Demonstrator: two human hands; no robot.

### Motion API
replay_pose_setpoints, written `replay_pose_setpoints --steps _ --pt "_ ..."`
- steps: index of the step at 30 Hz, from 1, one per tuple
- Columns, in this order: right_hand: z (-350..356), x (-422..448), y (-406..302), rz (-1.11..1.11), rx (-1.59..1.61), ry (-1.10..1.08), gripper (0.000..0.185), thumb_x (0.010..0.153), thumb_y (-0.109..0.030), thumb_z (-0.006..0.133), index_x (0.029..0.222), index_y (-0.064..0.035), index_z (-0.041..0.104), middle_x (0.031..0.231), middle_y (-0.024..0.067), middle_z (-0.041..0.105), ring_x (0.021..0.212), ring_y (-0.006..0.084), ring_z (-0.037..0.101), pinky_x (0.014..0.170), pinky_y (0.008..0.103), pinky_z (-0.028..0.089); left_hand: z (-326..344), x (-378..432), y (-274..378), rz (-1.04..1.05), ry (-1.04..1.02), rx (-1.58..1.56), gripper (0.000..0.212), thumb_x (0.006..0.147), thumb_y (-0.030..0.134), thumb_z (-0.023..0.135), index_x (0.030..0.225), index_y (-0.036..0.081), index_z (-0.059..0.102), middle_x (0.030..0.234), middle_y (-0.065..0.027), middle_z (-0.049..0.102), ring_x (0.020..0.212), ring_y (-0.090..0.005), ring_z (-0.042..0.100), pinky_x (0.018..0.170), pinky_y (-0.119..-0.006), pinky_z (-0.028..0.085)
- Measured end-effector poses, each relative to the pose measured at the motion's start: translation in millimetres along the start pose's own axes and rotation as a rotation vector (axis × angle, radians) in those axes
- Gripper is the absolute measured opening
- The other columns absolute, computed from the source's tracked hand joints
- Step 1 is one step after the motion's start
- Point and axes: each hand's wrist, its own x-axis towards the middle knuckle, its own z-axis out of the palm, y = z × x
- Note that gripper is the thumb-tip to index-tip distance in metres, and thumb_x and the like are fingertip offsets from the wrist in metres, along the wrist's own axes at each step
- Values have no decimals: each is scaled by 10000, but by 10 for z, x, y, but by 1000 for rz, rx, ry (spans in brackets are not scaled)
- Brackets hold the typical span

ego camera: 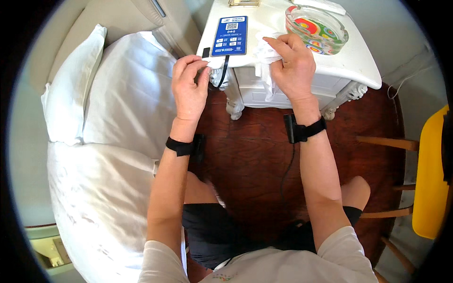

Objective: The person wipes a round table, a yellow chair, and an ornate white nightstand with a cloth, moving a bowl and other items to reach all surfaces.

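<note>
My right hand point(294, 65) grips a crumpled white tissue or thin cloth point(265, 53) over the front edge of a white nightstand point(269, 39). Part of the cloth hangs down before the drawer front. At the nightstand's left front corner is my left hand point(191, 79), fingers bent and thumb near them; whether they pinch anything small there is unclear. Just beyond it lies a blue placard point(230, 37) bearing writing and a printed code, with a black strap point(223, 72) hanging over the edge below it. A glass ashtray point(316, 30) with a colourful patterned base stands beyond my right hand.
To the left is a bed with white bedding point(106, 177) and pillows point(124, 78) against a beige headboard point(120, 16). A yellow chair point(430, 173) with wooden legs stands at right on the dark red wood floor point(247, 152). A cable point(400, 85) runs by the wall.
</note>
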Motion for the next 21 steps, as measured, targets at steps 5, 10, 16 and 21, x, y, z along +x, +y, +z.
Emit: replay_pose_setpoints --steps 5,10,16,21 --pt "-6 -17 36 -14 -5 -14 425 678 7 663 1036 -179 797 930 45 640 845 264 639 706 404 508 111 -35 -26 61 85 65 144 856 30 759 994 11 726 1117 -102 660 1043 -271 627 933 -357 507" --pt "-4 -33 58 -28 -24 -15 447 670 -6 669 1053 -201 792 946 30 630 875 247 632 705 401 488 205 -96 11 79 146 112 162 861 6 747 1022 14 735 1109 -98 666 1039 -275 614 918 -365 502" --pt "-1 -33 51 -36 -54 -12 449 662 -10 669 1049 -203 793 944 21 622 876 237 626 702 397 476 341 -194 22 90 249 150 198 832 -33 747 1022 22 758 1141 -96 659 1012 -286 596 872 -373 504" --pt "20 -30 68 -48 -38 -11 449 662 -7 670 1051 -195 793 950 21 622 880 232 624 712 393 470 460 -237 28 58 327 103 190 821 -24 763 1006 19 757 1172 -102 664 1025 -290 594 882 -380 509"
